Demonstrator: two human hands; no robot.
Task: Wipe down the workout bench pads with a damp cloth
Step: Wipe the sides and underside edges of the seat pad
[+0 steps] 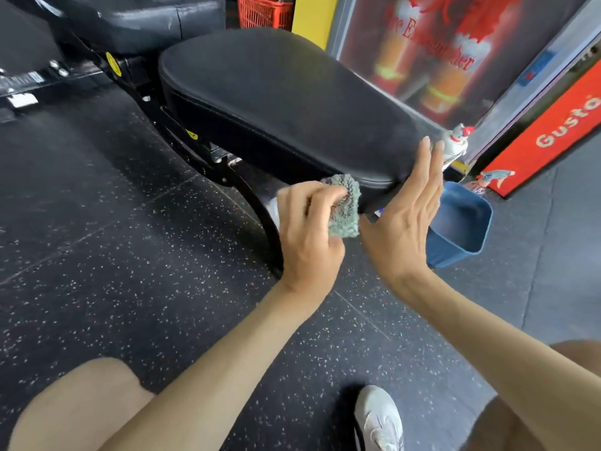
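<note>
A black padded bench seat (279, 102) fills the middle of the view, its near end pointing at me. My left hand (309, 229) grips a folded green-grey cloth (346, 206) and holds it against the pad's near lower edge. To the right of the cloth, my right hand (406, 216) rests flat against the pad's near right end with its fingers straight and pointing up. A second black pad (146, 21) lies farther back at the upper left.
A blue bucket (461, 226) stands on the floor just right of the bench end. Behind it are a spray bottle (457, 143) and a red sign panel (546, 135). The bench's black frame (227, 177) curves down to the speckled rubber floor (113, 239). My white shoe (379, 418) is below.
</note>
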